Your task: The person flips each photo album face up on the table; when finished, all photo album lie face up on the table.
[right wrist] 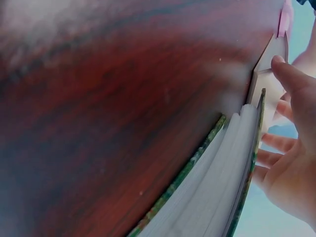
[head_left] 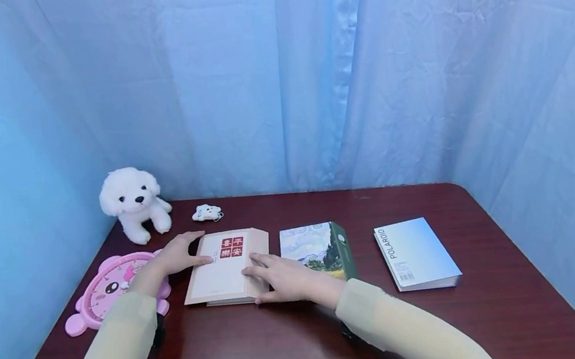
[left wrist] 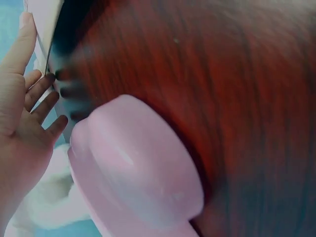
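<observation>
A beige book (head_left: pixel 221 280) with four red character squares on its cover lies on the dark wooden table (head_left: pixel 223 355). Its cover juts left past the pages, and its slanted spine side faces right. At the cover's left edge is my left hand (head_left: pixel 178 254), thumb lying on the cover and index finger by the far corner. My right hand (head_left: pixel 289 278) rests over the right side, fingers spread loosely on the cover and spine, thumb near the front edge. In the right wrist view, a green-edged book (right wrist: pixel 212 187) stands partly in front of the right fingers.
The painted-cover book (head_left: pixel 306 246) lies under my right forearm. Farther right is a white-blue book (head_left: pixel 417 250) marked POLAROID. Beside my left forearm sits a pink animal-shaped clock (head_left: pixel 109 288). A white plush dog (head_left: pixel 136 201) and a small white trinket (head_left: pixel 208 212) stand behind; blue curtains (head_left: pixel 233 90) surround the table.
</observation>
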